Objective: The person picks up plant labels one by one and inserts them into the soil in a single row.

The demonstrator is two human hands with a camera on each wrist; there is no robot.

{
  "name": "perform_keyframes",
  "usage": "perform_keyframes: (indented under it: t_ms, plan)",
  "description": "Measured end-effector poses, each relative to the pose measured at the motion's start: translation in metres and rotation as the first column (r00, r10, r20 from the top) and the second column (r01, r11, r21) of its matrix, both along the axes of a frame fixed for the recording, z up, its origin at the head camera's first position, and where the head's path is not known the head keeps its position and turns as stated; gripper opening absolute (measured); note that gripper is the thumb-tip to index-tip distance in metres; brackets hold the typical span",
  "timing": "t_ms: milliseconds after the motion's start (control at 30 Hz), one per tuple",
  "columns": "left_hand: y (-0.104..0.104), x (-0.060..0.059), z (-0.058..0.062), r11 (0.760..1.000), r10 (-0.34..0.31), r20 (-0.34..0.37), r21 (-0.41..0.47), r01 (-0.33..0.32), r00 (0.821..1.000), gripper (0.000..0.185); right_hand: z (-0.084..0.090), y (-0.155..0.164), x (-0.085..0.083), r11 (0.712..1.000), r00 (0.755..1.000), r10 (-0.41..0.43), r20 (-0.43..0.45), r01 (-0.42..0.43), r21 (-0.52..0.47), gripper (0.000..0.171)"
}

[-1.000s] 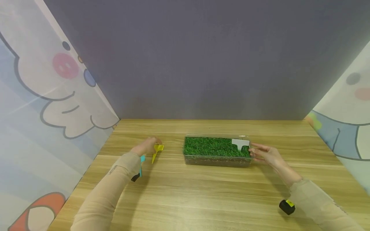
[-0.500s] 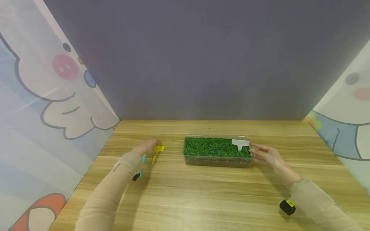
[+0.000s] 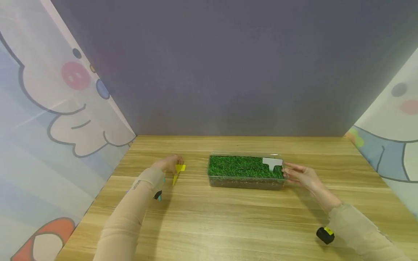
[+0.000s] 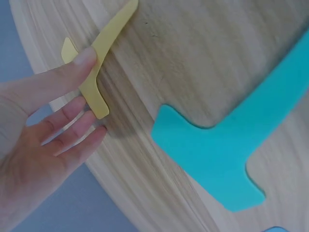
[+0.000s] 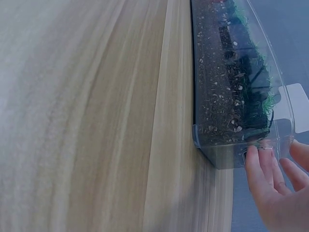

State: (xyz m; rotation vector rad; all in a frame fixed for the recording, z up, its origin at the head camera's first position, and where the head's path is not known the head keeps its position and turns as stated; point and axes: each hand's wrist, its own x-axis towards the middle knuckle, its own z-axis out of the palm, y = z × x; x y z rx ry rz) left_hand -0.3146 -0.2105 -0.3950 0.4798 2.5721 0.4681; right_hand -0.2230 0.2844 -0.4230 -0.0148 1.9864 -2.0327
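In the head view, my left hand is at the left of the table with a yellow T-shaped plant label. The left wrist view shows the thumb on the yellow label, pinching it near its crossbar, while the other fingers extend below. A larger-looking teal plant label lies close by; the sleeve mostly hides it in the head view. My right hand touches the right end of a clear planter box. Its fingers lie fairly straight against the end wall. A white plant label stands in the green grass inside.
Wooden table beneath everything, with a grey wall behind. Black wrist gear shows by the right sleeve. A blue edge peeks in at the bottom of the left wrist view. Printed cartoon panels flank both sides.
My left forearm has shifted slightly to the right, covering more of the teal label. The yellow label has barely moved. My right hand and the planter box stay in place.
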Motion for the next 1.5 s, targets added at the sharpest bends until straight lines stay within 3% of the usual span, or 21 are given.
perform_keyframes:
  t_ms: [133,300,433,633,833,1067,1167,1233,1333,1400,1500]
  plan:
    - [-0.002,-0.003,-0.001,1.000,0.008,0.013,0.029,-0.008,1.000,0.044,0.011,-0.005,0.005,1.000,1.000,0.006,-0.023,-0.006,0.023,0.042]
    - [-0.001,-0.004,0.002,0.997,0.075,0.042,0.005,-0.075,0.996,0.045,0.022,-0.012,0.011,0.997,1.000,-0.023,-0.019,0.024,0.076,0.052]
    - [-0.001,-0.002,0.004,0.995,0.102,0.052,-0.025,-0.101,0.993,0.046,0.025,-0.014,0.013,0.997,1.000,-0.011,-0.020,0.013,0.079,0.049]
    - [0.000,0.000,0.005,0.991,0.135,0.053,-0.030,-0.134,0.989,0.049,0.027,-0.015,0.014,0.994,1.000,-0.022,-0.017,0.023,0.102,0.059]
    - [0.001,0.000,0.004,0.988,0.156,0.041,-0.016,-0.155,0.987,0.049,0.024,-0.013,0.012,0.997,1.000,-0.014,-0.025,0.016,0.075,0.054]
    - [0.000,0.001,0.004,0.994,0.092,-0.023,-0.049,-0.093,0.996,0.042,0.027,-0.014,0.013,0.994,1.000,-0.028,-0.008,0.028,0.105,0.061]
    - [-0.001,-0.002,0.003,0.994,0.091,-0.012,-0.059,-0.092,0.996,0.039,0.028,-0.015,0.013,0.994,1.000,-0.027,-0.004,0.027,0.107,0.062]
    - [-0.002,-0.008,0.001,0.992,0.113,0.013,-0.055,-0.112,0.994,0.036,0.027,-0.015,0.013,0.995,1.000,-0.022,-0.005,0.022,0.098,0.061]
    - [-0.014,-0.026,-0.012,0.999,0.040,-0.001,0.002,-0.040,0.999,0.030,0.021,-0.011,0.010,0.997,1.000,-0.006,-0.010,0.007,0.075,0.058]
    - [-0.014,-0.030,-0.010,1.000,-0.002,-0.022,0.011,0.003,1.000,0.024,0.015,-0.008,0.007,0.998,1.000,-0.004,-0.010,0.005,0.060,0.054]
    - [-0.009,-0.025,0.005,0.999,-0.047,-0.046,0.024,0.048,0.998,0.015,0.003,-0.001,0.001,0.999,1.000,-0.003,0.002,0.003,0.039,0.049]
